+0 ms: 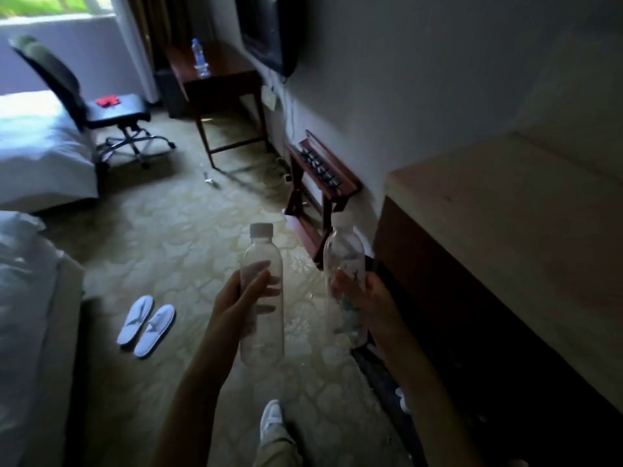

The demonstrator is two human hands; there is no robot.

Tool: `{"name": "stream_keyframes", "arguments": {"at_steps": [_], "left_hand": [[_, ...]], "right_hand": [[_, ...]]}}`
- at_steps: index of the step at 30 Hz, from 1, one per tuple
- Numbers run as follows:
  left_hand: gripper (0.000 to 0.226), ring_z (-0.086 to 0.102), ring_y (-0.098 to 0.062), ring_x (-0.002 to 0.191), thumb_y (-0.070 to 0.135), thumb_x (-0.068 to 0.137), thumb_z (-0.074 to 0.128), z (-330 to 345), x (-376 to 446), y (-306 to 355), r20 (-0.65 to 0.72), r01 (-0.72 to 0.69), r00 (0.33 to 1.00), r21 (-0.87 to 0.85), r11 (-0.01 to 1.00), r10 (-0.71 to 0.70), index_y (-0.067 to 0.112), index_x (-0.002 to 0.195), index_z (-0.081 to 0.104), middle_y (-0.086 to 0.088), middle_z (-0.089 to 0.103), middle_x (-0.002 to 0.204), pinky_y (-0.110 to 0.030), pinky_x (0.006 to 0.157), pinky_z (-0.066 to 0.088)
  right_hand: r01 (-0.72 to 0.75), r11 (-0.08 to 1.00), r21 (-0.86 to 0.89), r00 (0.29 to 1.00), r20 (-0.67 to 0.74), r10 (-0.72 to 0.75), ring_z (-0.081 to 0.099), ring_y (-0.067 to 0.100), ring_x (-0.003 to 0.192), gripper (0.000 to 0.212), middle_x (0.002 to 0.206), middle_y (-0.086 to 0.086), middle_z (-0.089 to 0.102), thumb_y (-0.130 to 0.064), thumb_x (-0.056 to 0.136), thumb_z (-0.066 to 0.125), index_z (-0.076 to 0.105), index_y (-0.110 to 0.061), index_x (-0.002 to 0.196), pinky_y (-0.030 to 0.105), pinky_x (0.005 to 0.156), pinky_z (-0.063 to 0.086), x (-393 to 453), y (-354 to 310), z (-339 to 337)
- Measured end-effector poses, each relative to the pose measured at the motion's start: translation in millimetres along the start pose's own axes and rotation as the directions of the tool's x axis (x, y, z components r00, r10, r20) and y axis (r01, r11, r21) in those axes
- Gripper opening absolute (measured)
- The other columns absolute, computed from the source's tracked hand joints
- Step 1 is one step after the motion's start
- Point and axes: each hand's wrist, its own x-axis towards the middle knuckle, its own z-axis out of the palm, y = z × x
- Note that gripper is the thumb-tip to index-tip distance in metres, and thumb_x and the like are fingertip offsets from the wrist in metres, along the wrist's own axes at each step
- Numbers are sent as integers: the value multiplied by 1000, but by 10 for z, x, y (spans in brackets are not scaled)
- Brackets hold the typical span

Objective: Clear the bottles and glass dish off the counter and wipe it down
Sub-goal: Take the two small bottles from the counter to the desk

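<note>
- left hand [241, 299] is wrapped around a clear capped bottle [261, 298], held upright over the carpet
- right hand [365, 296] grips a second clear bottle [344, 261], also upright, just beside the counter [505, 230]
- another bottle [199, 59] sits way back on the wooden desk [222, 72]
- white slippers [146, 326] on the floor near the bed

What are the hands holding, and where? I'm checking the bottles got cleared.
Left hand grips one clear bottle mid-body; right hand grips another bottle mid-body.
</note>
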Motion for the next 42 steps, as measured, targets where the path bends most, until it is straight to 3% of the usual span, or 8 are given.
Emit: {"name": "stream_keyframes", "arguments": {"at_steps": [5,9,12,17,23,27,31,42], "left_hand": [[64,71,-27,102,54,71,73,-795,384,-437,-136,119,983,-19,993,-121,16,121,64,-9,74,107,-37,80,58],[51,71,-25,101,46,80,73,-1512,976,-497,-216,147,965,-25,989,-149,18,121,64,-5,74,107,-30,74,58],[52,72,-20,100,51,78,70,-2050,1475,-314,-250,145,957,-25,989,-147,20,120,65,-3,74,108,-31,76,56],[79,72,-18,100,68,62,73,-2726,2378,-20,-292,113,950,1,994,-108,20,124,62,-3,73,110,-33,77,57],[84,71,-21,100,69,59,73,-3120,3351,-258,-313,189,930,-40,981,-192,17,124,61,-5,73,109,-36,79,56],[83,71,-25,101,68,60,74,-3410,4173,-471,-351,257,898,-71,964,-265,17,124,62,-8,74,109,-37,81,57],[84,71,-25,101,72,58,76,-3806,5168,-258,-436,265,856,-93,960,-279,18,120,63,-7,74,108,-44,87,57],[66,72,-26,95,58,65,74,-4949,7486,26,-536,271,790,-128,954,-296,14,114,65,-11,75,101,-30,69,57]], "right_hand": [[-173,985,-3,981,89,172,66,13,72,18,83,2,69,-34,85,71,62,-18,87,18,53,49,535,547,757],[-207,975,-78,966,139,216,69,13,72,51,82,0,73,-62,55,75,70,-20,83,28,63,51,1182,585,1502],[-160,981,-107,967,184,178,72,12,80,61,88,-1,75,-64,57,69,66,-19,99,31,71,54,1748,439,2080],[-101,989,-110,960,250,126,73,13,84,38,91,-1,75,-48,75,64,65,-21,102,30,73,54,2626,177,2843],[-194,973,-125,930,293,223,73,13,84,52,99,6,74,-48,74,73,61,-14,112,28,71,54,3639,407,3420],[-241,954,-178,907,308,287,73,19,89,80,100,7,74,-63,62,71,59,-8,119,34,75,58,4558,584,3862],[-231,952,-201,882,369,292,73,15,90,66,104,5,73,-57,73,72,56,-13,120,20,63,54,5600,317,4374],[-239,936,-259,837,433,334,72,15,93,51,104,2,72,-51,80,67,53,-18,116,32,79,55,7965,-104,5893]]}}
